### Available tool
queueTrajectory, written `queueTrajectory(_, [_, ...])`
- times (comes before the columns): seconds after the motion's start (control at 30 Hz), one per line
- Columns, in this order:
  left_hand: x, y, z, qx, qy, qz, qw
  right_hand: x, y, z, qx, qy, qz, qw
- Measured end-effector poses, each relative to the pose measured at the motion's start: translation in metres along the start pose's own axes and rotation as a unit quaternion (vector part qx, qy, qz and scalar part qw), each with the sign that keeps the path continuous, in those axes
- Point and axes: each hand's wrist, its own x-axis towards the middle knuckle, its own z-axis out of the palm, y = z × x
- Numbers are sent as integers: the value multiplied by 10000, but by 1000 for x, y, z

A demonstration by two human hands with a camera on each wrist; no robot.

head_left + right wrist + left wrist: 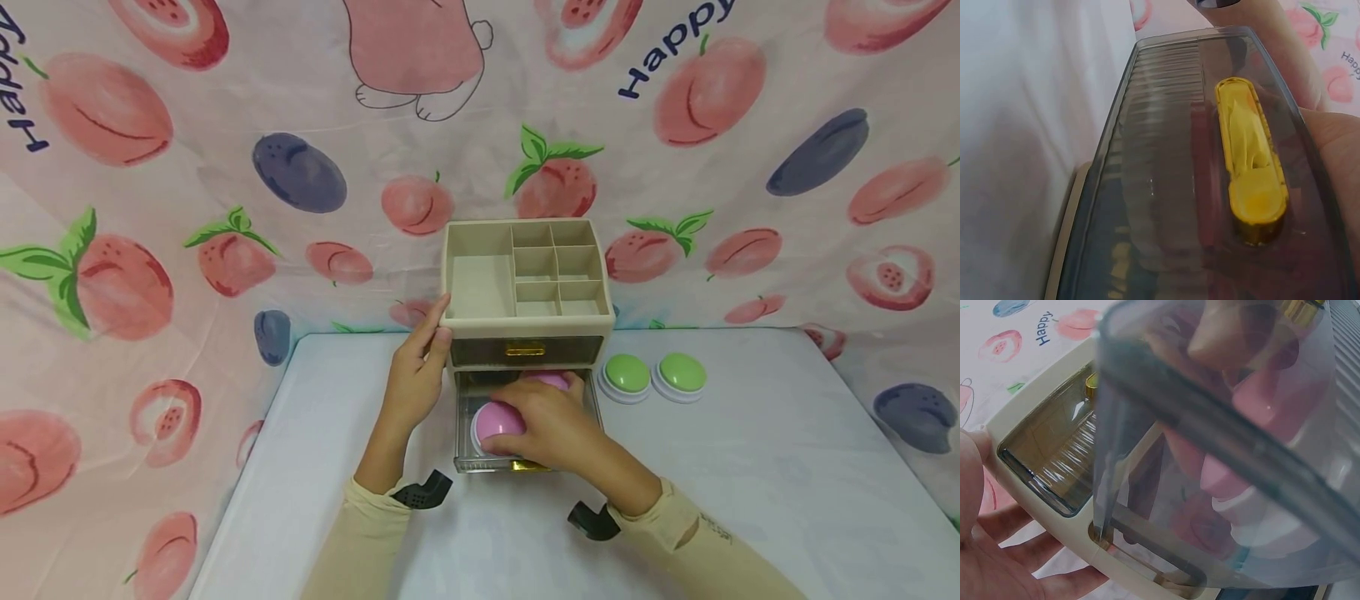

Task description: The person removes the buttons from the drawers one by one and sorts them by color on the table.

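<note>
A: Where does each hand lie?

B: The left hand point(415, 379) rests, fingers straight, against the left side of the beige organiser point(525, 287), thumb at its top edge; it grips nothing. The right hand point(551, 425) reaches into the open lower drawer point(465, 450), fingers curled over a pink dome button point(491, 421) lying at the drawer's front.

A: What else sits in that drawer?

B: A second pink dome button point(551, 380) lies behind the first, partly hidden by the hand. Through the smoky drawer wall, the left wrist view shows pink shapes.

A: And the surroundings?

B: Two green dome buttons point(627, 377) stand side by side on the white table point(750, 467), just right of the organiser. The upper drawer point(525, 351) is closed; the lower one's gold handle point(1250, 181) fills the right wrist view.
</note>
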Motion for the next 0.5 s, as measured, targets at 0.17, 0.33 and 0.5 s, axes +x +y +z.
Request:
queueTrajectory(0.17, [0,-1,-1,-12,-20,-5,10000,1,-2,1,-107,-50,3,9999])
queueTrajectory(0.33, [1,-1,-1,-14,-5,42,10000,3,-3,0,-134,-165,100,9997])
queueTrajectory(0.5, [0,1,-1,-20,11,91,10000,6,-4,1,-126,-230,131,9996])
